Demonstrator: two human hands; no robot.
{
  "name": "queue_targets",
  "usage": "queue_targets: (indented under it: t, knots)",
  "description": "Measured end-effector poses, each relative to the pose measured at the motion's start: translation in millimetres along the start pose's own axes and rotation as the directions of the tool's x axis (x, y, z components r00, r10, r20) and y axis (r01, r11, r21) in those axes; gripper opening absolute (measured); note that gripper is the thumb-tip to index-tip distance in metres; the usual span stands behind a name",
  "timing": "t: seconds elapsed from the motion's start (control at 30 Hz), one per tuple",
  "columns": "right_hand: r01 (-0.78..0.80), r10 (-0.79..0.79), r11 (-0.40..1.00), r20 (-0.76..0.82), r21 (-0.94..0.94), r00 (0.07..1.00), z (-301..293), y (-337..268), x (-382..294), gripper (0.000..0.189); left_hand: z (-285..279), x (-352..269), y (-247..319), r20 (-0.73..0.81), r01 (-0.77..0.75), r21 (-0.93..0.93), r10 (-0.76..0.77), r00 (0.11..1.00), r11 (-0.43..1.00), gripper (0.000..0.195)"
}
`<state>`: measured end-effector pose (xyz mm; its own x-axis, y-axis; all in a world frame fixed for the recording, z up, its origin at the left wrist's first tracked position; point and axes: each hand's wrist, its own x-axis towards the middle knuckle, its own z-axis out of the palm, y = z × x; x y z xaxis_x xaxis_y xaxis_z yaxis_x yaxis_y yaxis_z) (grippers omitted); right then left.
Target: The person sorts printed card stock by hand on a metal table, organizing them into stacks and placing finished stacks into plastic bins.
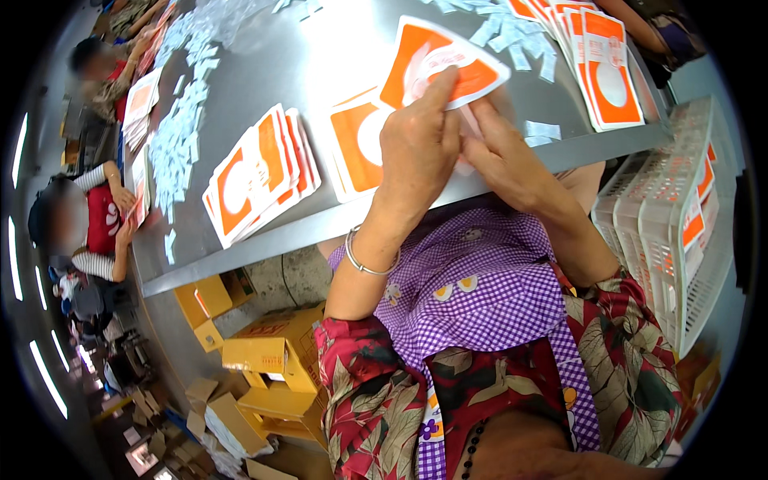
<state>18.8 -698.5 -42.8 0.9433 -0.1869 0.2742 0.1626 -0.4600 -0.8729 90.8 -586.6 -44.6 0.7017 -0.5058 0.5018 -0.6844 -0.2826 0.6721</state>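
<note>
My left hand (417, 141), with a silver bangle at its wrist, grips an orange and white printed pouch (441, 63) above the metal table (252, 66). The thumb or a finger presses on the pouch's printed face. At the pouch's lower edge is my right hand (504, 150), its fingers around a translucent part that the hands partly hide. Just left of my hands a stack of similar pouches (357, 141) lies on the table. Another fanned stack of pouches (261, 174) is further left, near the front edge.
Small pale-blue packets (177, 141) lie heaped along the left, with more packets (522, 39) at the back right. More pouches (612, 78) lie at right. A white plastic crate (648, 222) stands beside the table. Cardboard boxes (273, 348) are below. A co-worker (99, 219) sits across at left.
</note>
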Motion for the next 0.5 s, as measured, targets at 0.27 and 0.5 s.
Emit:
queue_targets:
  t: [0.27,0.5]
  knots:
    - [0.330,-0.330,0.940,-0.010,0.083,0.944,-28,-27,-10,0.031,-57,7,-7,-0.232,-0.061,0.362,0.153,0.961,0.930,0.054]
    - [0.014,-0.075,0.935,-0.158,-0.355,0.985,-66,46,-11,0.029,-150,-19,-109,-0.419,0.495,0.800,-0.274,0.866,0.340,0.034]
